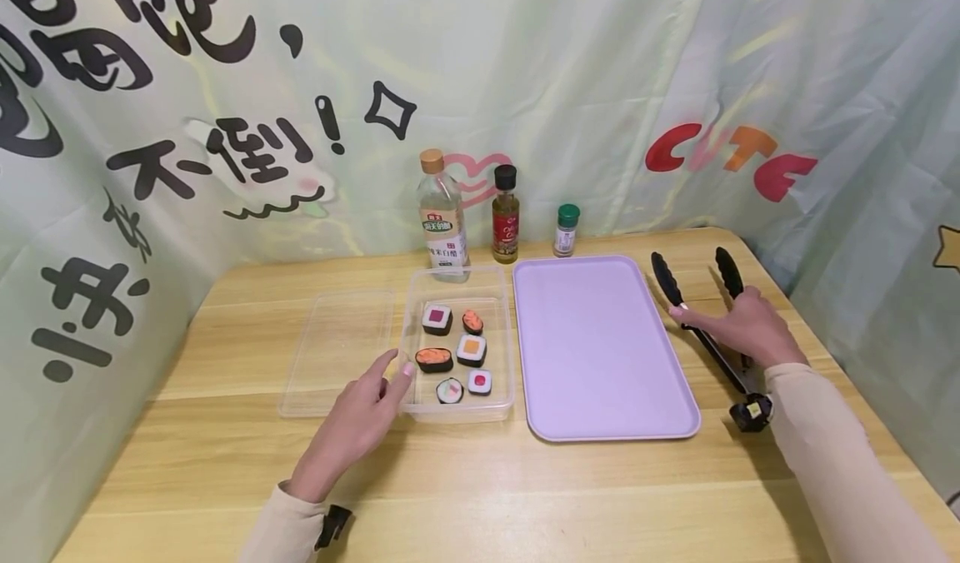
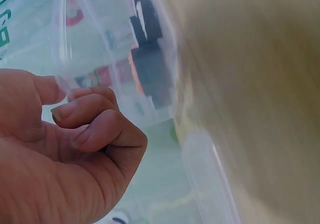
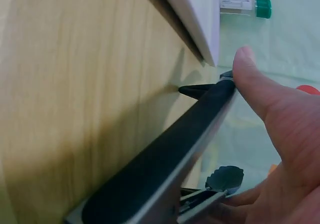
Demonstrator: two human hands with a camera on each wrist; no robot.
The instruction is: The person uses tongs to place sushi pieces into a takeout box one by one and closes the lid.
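My left hand [image 1: 352,425] pinches the left wall of a clear plastic container [image 1: 459,413] between thumb and fingers; in the left wrist view the remaining fingers [image 2: 115,139] curl below the rim. Several sushi pieces lie inside, among them a salmon-topped one [image 1: 434,359] and a square roll with an orange centre [image 1: 472,349]. On the right, my right hand [image 1: 753,330] grips metal tongs [image 1: 720,359] with black grips and black tips. Its thumb presses one arm, its fingers are round the other, and the tips spread apart, pointing to the back.
A purple tray [image 1: 600,346] lies between container and tongs. Left of the container is a clear lid [image 1: 337,355]. Along the curtain stand a clear vinegar bottle [image 1: 442,221], an oil bottle [image 1: 506,221] and a green-capped shaker [image 1: 566,231]. Bare wood table [image 1: 487,496] shows in front.
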